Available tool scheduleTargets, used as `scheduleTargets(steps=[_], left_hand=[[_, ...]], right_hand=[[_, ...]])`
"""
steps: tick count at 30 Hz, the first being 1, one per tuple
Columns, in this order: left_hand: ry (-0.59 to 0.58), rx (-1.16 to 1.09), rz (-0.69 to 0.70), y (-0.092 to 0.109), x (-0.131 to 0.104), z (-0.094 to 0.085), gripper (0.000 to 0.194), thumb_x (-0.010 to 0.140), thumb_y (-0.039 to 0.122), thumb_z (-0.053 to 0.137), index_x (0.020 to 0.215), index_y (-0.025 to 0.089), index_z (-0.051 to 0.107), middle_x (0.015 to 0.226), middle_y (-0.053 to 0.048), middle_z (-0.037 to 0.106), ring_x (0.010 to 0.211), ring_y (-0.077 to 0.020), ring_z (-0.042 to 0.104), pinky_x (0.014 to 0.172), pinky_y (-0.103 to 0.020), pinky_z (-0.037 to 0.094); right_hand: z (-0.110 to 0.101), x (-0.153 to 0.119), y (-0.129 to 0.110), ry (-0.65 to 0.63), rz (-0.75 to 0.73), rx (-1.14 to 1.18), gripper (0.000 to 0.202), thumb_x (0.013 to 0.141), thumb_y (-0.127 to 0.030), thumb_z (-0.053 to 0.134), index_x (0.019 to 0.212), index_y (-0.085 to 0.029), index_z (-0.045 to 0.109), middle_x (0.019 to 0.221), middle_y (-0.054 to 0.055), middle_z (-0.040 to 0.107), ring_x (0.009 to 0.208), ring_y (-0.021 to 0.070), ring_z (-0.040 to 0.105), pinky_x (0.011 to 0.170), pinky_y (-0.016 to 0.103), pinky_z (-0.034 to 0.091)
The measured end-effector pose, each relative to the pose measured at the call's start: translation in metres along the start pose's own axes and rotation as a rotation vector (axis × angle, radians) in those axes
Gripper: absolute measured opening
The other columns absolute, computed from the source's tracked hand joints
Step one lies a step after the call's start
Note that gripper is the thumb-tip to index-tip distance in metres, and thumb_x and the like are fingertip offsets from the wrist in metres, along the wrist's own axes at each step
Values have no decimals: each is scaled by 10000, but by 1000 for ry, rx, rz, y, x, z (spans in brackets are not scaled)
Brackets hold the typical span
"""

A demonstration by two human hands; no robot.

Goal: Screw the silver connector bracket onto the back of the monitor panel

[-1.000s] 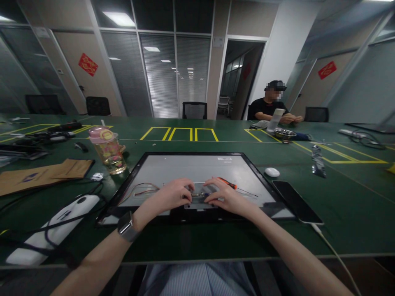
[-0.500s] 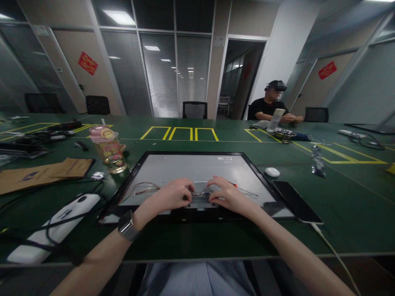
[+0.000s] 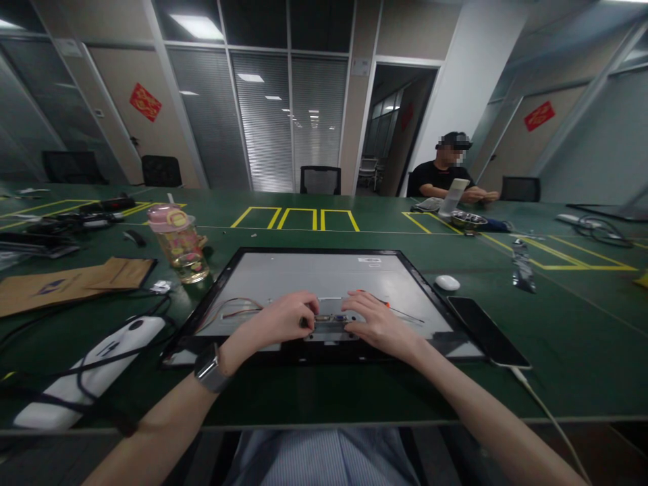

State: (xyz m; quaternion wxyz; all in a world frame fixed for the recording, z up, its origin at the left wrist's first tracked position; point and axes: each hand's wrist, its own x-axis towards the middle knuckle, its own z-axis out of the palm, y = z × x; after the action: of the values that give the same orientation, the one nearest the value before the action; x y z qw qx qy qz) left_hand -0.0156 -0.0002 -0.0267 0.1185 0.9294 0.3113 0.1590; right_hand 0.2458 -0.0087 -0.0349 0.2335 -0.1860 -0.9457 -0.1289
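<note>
A flat display panel [image 3: 304, 273] with a black frame lies back side up on the table before me. At its near edge is a small circuit board with connectors [image 3: 330, 318], over a metal plate [image 3: 331, 334]. My left hand [image 3: 291, 316] pinches the board's left end, its fingertips partly hidden. My right hand [image 3: 377, 322] has curled fingers and thumb at the board's right end. A screwdriver [image 3: 408, 315] with a red and black handle lies on the panel, partly behind my right hand. Thin wires [image 3: 230, 307] run over the panel left of my left hand.
On the left stand a pink-lidded bottle [image 3: 179, 246], brown paper packaging [image 3: 75, 283] and a white power strip [image 3: 96, 371] with black cables. To the right lie a white mouse [image 3: 447, 283] and a phone [image 3: 486, 331] on a cable. Across the table sits another person [image 3: 440, 179].
My right hand's fingers have shifted slightly, with the fingertips a little further apart at the board's right end. My left hand stays almost in place. The view has moved very slightly.
</note>
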Motion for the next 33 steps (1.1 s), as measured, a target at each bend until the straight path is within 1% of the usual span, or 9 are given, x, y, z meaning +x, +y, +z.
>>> scheduleTargets(steps=[12,19,21,23,25,27,29,31,33], left_hand=[[-1,-63,-18,0,1,-1,126,742,87,674,690,181,738,951,-35,654,885,-150,629,789,-224,475],[4,-92,-24,-4,0,0,126,744,82,675,691,180,733,954,-30,663,859,-142,640,780,-221,472],[8,-110,-23,-6,0,-1,115,754,91,671,706,176,732,953,-28,670,822,-130,646,769,-215,473],[29,-119,-34,-8,0,-2,101,770,106,662,731,171,730,951,-31,677,803,-125,650,768,-213,475],[76,-114,-49,-9,1,-5,103,799,122,636,771,166,724,938,-37,682,816,-132,654,780,-222,480],[130,-103,-56,-9,2,-6,120,839,147,601,812,163,717,922,-43,686,821,-139,654,790,-237,487],[179,-83,-63,-9,3,-5,148,876,177,566,860,164,713,937,-52,691,842,-149,653,811,-255,491],[211,-59,-73,-9,3,-4,178,902,197,537,906,166,712,969,-61,696,870,-157,653,834,-269,494],[230,-50,-83,-8,3,-3,203,918,210,517,937,166,713,993,-66,701,888,-162,654,847,-277,498]], right_hand=[[0,0,-1,-7,-31,-41,183,899,-136,595,752,-174,698,1068,98,661,1080,239,589,998,462,490],[-8,-4,1,2,68,-9,124,870,-122,618,761,-165,661,1054,119,650,1089,269,585,906,422,526],[-13,-11,9,-15,148,27,43,858,-162,648,817,-176,650,1056,119,650,1046,264,607,859,406,536],[-17,-21,21,-4,336,55,40,860,-190,647,899,-180,639,992,105,664,950,241,640,816,383,543],[-19,-32,37,-13,542,56,213,843,-226,663,1048,-181,629,994,102,673,923,245,657,820,395,541],[-19,-42,50,-81,705,91,369,815,-256,682,1168,-179,605,1015,97,676,863,232,675,781,377,547],[-17,-49,58,-200,771,148,322,799,-267,681,1101,-160,654,947,87,689,773,213,677,727,342,540],[-14,-50,60,-298,772,175,195,788,-232,665,968,-170,708,843,64,697,734,204,667,688,305,517],[-14,-45,57,-305,789,114,142,793,-170,616,883,-170,726,795,60,692,721,198,656,661,282,484]])
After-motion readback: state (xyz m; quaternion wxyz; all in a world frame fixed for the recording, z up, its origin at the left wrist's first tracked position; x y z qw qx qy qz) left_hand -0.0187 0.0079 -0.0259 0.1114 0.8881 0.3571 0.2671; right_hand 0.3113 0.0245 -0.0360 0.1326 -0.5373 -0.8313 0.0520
